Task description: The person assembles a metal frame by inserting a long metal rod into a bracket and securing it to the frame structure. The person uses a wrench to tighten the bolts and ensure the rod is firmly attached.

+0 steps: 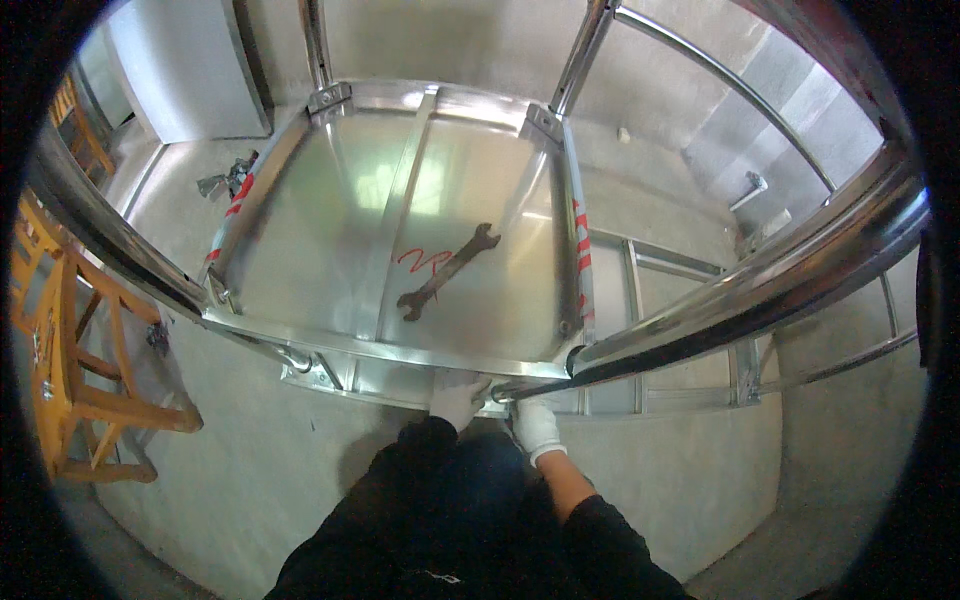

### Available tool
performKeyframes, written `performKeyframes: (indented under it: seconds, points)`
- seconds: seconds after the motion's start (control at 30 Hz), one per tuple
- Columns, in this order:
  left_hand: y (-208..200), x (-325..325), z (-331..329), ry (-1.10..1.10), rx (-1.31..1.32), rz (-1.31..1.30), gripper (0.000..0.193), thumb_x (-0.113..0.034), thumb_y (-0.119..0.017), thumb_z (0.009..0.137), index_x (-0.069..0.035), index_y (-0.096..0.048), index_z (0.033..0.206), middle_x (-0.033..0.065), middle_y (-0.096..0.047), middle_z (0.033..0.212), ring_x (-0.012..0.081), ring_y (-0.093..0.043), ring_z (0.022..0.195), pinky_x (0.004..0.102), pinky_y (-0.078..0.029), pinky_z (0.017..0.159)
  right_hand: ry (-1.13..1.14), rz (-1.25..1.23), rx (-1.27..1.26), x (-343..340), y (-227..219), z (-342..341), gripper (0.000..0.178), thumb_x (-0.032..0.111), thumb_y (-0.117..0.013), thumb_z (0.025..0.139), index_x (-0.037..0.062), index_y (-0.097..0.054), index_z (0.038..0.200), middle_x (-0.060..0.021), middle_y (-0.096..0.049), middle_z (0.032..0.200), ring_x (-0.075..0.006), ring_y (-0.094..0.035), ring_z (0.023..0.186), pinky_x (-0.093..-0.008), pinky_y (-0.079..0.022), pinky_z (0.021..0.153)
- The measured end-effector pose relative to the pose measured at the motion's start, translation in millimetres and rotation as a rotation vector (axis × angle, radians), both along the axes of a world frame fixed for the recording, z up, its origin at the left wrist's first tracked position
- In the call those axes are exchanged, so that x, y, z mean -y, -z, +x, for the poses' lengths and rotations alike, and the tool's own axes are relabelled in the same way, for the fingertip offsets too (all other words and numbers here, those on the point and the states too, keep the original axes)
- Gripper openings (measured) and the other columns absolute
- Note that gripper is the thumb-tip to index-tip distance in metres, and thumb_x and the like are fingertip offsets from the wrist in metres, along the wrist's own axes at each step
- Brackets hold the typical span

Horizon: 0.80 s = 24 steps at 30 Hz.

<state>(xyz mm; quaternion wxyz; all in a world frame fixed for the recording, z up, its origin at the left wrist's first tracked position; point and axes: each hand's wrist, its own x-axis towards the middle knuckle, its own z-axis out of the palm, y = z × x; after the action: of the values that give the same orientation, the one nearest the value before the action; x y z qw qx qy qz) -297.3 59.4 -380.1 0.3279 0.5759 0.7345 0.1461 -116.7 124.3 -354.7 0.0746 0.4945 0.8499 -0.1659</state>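
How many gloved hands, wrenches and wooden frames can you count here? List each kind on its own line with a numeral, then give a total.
Gloved hands: 2, the left hand and right hand, both at the platform's near edge.
Wrenches: 1, the wrench lying on the platform.
Wooden frames: 1, the wooden frame at the left.
Total: 4

Open platform point(330, 230), lone wrench point(447, 271)

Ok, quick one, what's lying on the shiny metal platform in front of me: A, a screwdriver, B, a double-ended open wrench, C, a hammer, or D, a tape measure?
B: a dark double-ended open wrench lies diagonally on the metal platform, beside a red scribble, apart from both gloved hands at the near edge.
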Motion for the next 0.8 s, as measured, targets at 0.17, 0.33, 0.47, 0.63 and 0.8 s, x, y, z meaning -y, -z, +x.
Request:
performKeyframes:
  seconds: [0.17, 0.33, 0.47, 0.63, 0.8]
  points:
    - [9, 1, 0, 0.002, -0.013, 0.02, 0.047, -0.034, -0.057, 0.093, -0.026, -0.052, 0.139, 0.0151, -0.067, 0.111, 0.0342, -0.063, 0.103, 0.0465, -0.05, 0.089, -0.006, 0.069, -0.09, -2, 31, 9, 0.021, 0.023, -0.065, 0.083, 0.0053, -0.069, 0.094, -0.0231, -0.068, 0.091, -0.0401, -0.067, 0.088, -0.0506, -0.054, 0.078]
    - [-5, -1, 0, 0.014, 0.004, -0.026, 0.049, -0.036, -0.057, 0.093, -0.028, -0.051, 0.141, 0.0172, -0.067, 0.11, 0.036, -0.063, 0.103, 0.0479, -0.048, 0.092, 0.049, 0.024, 0.051, -8, 31, -1, 0.027, 0.028, -0.059, 0.089, 0.0041, -0.069, 0.094, -0.0234, -0.068, 0.087, -0.0424, -0.066, 0.082, -0.0509, -0.054, 0.077]
    - [-6, -2, 0, 0.023, 0.008, -0.07, 0.051, -0.038, -0.056, 0.094, -0.028, -0.049, 0.143, 0.0175, -0.066, 0.114, 0.0358, -0.063, 0.106, 0.0498, -0.044, 0.101, 0.005, 0.022, -0.087, -9, 22, 9, 0.031, 0.034, -0.058, 0.091, 0.0049, -0.069, 0.093, -0.0212, -0.069, 0.088, -0.0414, -0.066, 0.081, -0.0511, -0.053, 0.075]
    - [-4, -2, 0, 0.032, -0.048, 0.022, 0.049, -0.037, -0.055, 0.095, -0.029, -0.049, 0.142, 0.0178, -0.066, 0.117, 0.0347, -0.063, 0.107, 0.0489, -0.048, 0.094, 0.019, 0.047, -0.12, -3, 23, 8, 0.033, 0.036, -0.057, 0.092, 0.0056, -0.07, 0.092, -0.0225, -0.068, 0.088, -0.0423, -0.065, 0.081, -0.0523, -0.051, 0.074]
    - [-11, -2, -3, -0.014, -0.007, -0.04, 0.046, -0.036, -0.056, 0.095, -0.029, -0.052, 0.141, 0.0171, -0.065, 0.119, 0.0344, -0.063, 0.108, 0.048, -0.049, 0.092, 0.036, -0.002, -0.107, -6, 10, 0, 0.032, 0.033, -0.056, 0.092, 0.0045, -0.07, 0.088, -0.0241, -0.067, 0.086, -0.0429, -0.065, 0.081, -0.0531, -0.051, 0.075]
